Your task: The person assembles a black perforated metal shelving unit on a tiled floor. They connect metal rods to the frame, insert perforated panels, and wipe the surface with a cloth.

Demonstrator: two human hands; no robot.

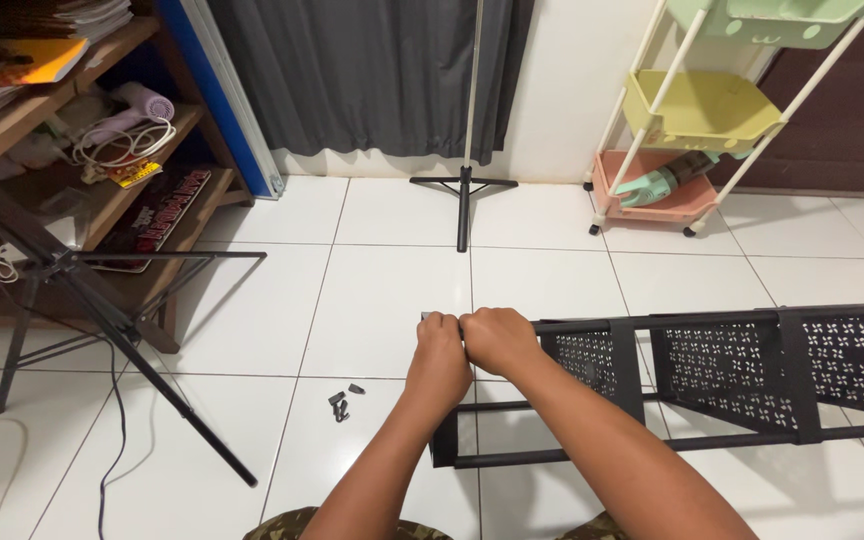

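Observation:
A black metal rack [732, 375] with perforated shelf panels lies on its side on the white tile floor, stretching to the right. My left hand [439, 358] and my right hand [497, 340] are both closed side by side around the left end of its upper rail [572, 325]. What the fingers hold at the rail's tip is hidden. A few small black screws or fittings [340, 404] lie on the tile just left of my left forearm.
A black tripod [82, 290] stands at left before a wooden shelf [72, 95] with books, a hair dryer and cables. A thin stand [464, 185] rises by the grey curtain. A pastel rolling cart [697, 130] is at back right.

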